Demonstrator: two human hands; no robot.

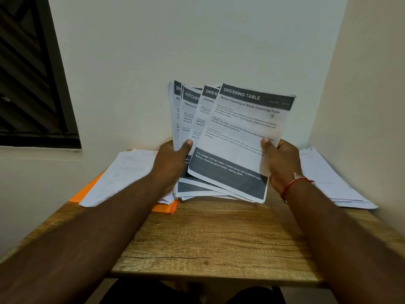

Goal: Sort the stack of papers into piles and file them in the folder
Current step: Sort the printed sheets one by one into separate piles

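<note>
White walls [197, 40] and a dark window [28, 73] are seen behind a wooden table [219, 238]. Above the back of the table, a fanned stack of papers [190, 110] is held up by both hands. The stack is gripped at its lower left edge by the left hand [173, 163], with the thumb pressed on the front. The front sheet [241, 132], headed "DRESSING TABLE", is pinched at its right edge by the right hand [278, 163]. A left pile [122, 174] of papers is laid on an orange folder [164, 208], partly hidden by the left arm. A right pile [328, 178] is laid by the wall. A red thread [293, 183] is worn on the right wrist.
</note>
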